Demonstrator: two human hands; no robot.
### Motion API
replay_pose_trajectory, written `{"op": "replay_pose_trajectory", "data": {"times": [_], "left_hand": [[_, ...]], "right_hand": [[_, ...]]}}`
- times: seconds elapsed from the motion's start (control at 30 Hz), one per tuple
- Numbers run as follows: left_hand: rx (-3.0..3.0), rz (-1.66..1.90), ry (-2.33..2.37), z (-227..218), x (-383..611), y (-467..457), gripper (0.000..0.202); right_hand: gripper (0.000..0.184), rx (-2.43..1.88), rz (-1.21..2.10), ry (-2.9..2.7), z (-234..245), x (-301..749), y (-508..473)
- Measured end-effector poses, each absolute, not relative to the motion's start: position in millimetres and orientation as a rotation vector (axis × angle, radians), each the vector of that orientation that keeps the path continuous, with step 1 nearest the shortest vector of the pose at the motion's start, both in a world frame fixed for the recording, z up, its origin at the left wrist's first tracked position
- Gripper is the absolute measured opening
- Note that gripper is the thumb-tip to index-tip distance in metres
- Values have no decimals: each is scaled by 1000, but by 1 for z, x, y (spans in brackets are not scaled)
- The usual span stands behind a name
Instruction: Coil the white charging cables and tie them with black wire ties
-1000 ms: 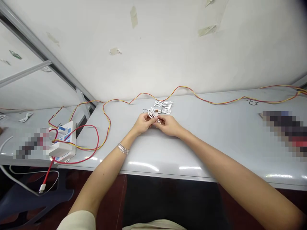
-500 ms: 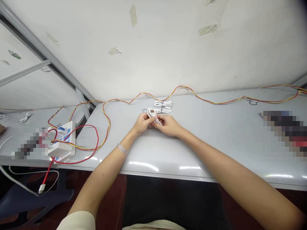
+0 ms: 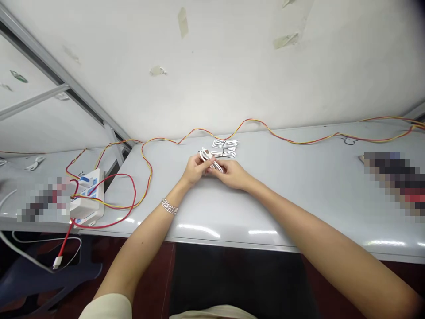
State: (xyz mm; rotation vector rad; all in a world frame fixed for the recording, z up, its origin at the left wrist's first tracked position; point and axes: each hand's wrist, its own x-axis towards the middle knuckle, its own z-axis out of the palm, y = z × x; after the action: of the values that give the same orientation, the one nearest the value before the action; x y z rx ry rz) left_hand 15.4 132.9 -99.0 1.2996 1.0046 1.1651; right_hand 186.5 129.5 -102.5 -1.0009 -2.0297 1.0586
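Observation:
A coiled white USB cable point(image 3: 203, 153) is gripped between my two hands above the grey table. My left hand point(image 3: 195, 170) pinches the coil from the left, thumb across it. From the right, my right hand point(image 3: 233, 174) has its fingers closed on the lower part of the same coil. A metal plug shows near the top of the loops. Just behind the hands lie two more coiled white cables, a farther bundle point(image 3: 225, 144) and a nearer bundle point(image 3: 226, 154), each bound round its middle with a black tie.
A red and yellow wire point(image 3: 252, 120) runs along the back of the grey table point(image 3: 299, 186). At left stands a white power strip point(image 3: 96, 212) with plugs and a looping red cable point(image 3: 135, 190). A blurred dark object point(image 3: 395, 177) lies at right.
The held coil has tilted and shifted slightly left in my hands, and its metal plug shows more plainly. A hand at the far left edge is no longer in view.

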Motion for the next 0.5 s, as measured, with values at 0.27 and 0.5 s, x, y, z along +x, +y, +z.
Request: {"op": "replay_pose_trajectory", "data": {"times": [0.27, 0.5], "left_hand": [[1390, 1107, 965, -97, 12, 134, 47], [1493, 1048, 1012, -98, 13, 134, 42]], "right_hand": [[36, -954, 970, -2103, -104, 188, 130], [39, -922, 967, -2082, -110, 188, 133]]}}
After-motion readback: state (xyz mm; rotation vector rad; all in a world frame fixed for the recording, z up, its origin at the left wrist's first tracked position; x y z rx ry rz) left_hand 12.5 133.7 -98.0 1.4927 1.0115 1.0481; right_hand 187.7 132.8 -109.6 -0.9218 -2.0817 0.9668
